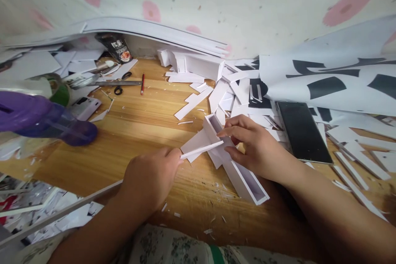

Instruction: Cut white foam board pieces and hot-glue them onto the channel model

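My left hand (151, 177) is closed around one end of a thin white foam-board strip (202, 149). The strip's far end crosses over a long, narrow white open-topped box (244, 181) that lies slantwise on the wooden table. Over the middle of that box is my right hand (247, 142), fingers bent and apart. Its index fingertip is close to the strip's far end; whether it touches the strip or the box I cannot tell. Below the strip lies a flat white board piece (194, 142) beside the box.
White offcuts (229, 90) pile up behind the box. A dark-screened phone (305, 132) lies to the right, a purple bottle (46, 115) to the left. Scissors (119, 83), a red pencil (142, 83) and a black packet (116, 47) are farther back on the table (133, 111).
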Motion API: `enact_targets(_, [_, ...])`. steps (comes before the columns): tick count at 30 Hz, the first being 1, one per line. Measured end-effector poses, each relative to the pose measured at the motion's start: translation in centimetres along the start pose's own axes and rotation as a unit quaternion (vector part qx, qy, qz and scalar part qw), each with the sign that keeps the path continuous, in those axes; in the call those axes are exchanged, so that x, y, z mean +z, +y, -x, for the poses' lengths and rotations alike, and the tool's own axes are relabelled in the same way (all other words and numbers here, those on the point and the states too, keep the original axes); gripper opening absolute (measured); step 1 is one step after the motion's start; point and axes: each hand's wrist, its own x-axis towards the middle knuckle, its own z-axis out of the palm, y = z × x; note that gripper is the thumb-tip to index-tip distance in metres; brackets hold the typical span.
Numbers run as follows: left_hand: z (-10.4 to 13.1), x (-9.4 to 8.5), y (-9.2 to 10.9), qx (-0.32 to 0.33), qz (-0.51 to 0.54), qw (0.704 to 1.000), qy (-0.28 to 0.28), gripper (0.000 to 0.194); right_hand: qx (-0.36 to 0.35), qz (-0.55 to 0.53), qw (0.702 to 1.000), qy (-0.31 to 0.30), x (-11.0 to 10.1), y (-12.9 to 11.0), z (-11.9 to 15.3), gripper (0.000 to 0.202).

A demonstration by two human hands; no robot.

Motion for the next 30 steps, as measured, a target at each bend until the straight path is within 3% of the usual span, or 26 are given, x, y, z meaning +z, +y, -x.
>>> enact_targets(14, [0.0, 0.3, 1.5, -0.012, -0.012, 1.0, 0.023, 0.025, -0.043, 0.033, 0.998, 0.04, 0.6, -0.1, -0.2, 0.034])
enact_targets(26, [0.9, 0.9, 2.5, -0.035, -0.004, 0.997, 0.07, 0.024, 0.011, 0.062, 0.995, 0.076, 1.8, -0.7, 0.1, 0.034])
enact_targets(30, [1.0, 1.2, 2.6, -0.032, -0.002, 0.995, 0.09, 0.024, -0.006, 0.079, 0.995, 0.062, 0.4, -0.9, -0.3, 0.03])
